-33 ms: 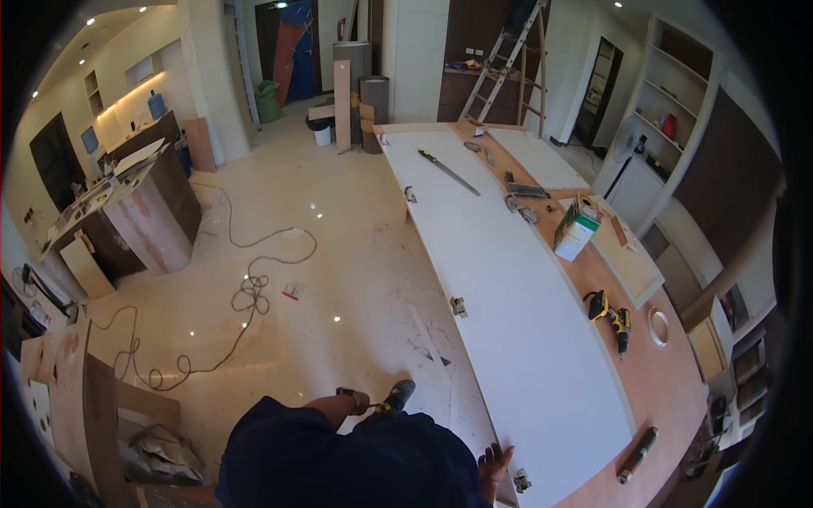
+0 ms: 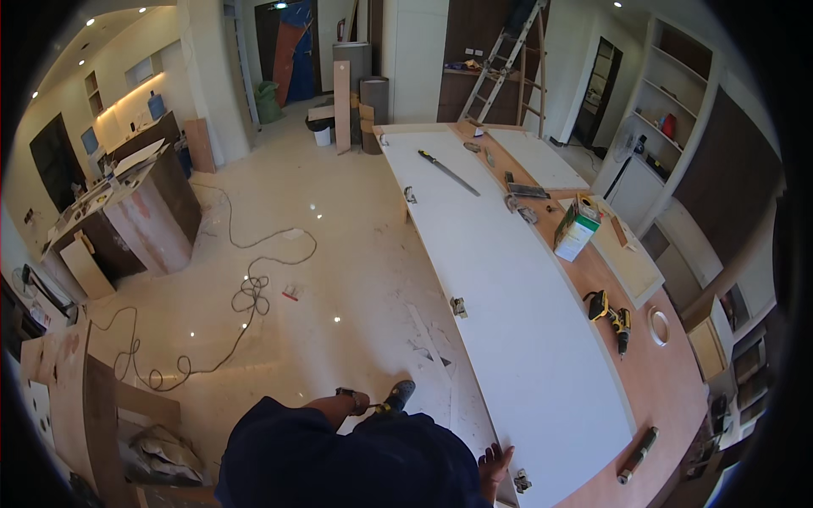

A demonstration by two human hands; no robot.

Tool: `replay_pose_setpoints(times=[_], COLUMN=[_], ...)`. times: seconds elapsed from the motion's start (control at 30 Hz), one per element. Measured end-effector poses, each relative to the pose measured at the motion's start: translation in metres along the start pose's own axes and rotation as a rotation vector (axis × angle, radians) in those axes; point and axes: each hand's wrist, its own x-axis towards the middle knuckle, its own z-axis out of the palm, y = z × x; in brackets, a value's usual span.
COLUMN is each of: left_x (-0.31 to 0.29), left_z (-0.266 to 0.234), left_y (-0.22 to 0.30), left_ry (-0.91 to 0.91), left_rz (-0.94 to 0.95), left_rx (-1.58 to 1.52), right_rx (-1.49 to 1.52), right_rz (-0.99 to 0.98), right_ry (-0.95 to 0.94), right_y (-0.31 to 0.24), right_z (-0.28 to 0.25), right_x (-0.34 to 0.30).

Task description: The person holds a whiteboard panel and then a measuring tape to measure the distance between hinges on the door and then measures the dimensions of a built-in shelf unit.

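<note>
My left hand (image 2: pixel 361 403) is held low in front of my body, its fingers closed on a small yellow-and-black tool (image 2: pixel 385 408). My dark shirt hides much of that tool, so its kind does not show. At the near end of a long white panel (image 2: pixel 517 313), my right hand (image 2: pixel 494 464) rests by the edge with its fingers apart, holding nothing. Just right of those fingers sits a metal cabinet hinge (image 2: pixel 522 481) on the panel. Another hinge (image 2: pixel 458 306) is fixed farther along the same edge, and more follow toward the far end.
On the wooden worktop (image 2: pixel 584 292) lie a yellow cordless drill (image 2: pixel 611 322), a tape roll (image 2: pixel 658 326), a dark cylindrical tool (image 2: pixel 638 455) and a green-and-white can (image 2: pixel 577 227). A handsaw (image 2: pixel 449 172) lies on the panel. A cable (image 2: pixel 254 288) loops over the floor; a ladder (image 2: pixel 502 68) stands behind.
</note>
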Motion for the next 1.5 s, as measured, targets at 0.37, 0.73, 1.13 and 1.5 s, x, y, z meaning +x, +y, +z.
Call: replay_pose_setpoints(times=[0.37, 0.73, 1.13, 1.5], left_x=[0.008, 0.000, -0.004, -0.005], left_z=[-0.003, -0.010, -0.013, -0.014], left_y=[0.001, 0.004, 0.008, 0.011], left_ry=[0.050, 0.041, -0.010, -0.024], left_rz=[-0.033, 0.042, -0.025, -0.022], left_rx=[-0.133, 0.065, -0.155, -0.121], right_rx=[-0.017, -0.011, 0.015, 0.015], right_rz=[0.021, 0.031, 0.016, 0.011], right_ry=[-0.031, -0.053, -0.059, -0.045], right_y=[0.000, -0.001, 0.003, 0.004], right_z=[-0.002, -0.001, -0.007, -0.008], right_x=[0.001, 0.001, 0.006, 0.007])
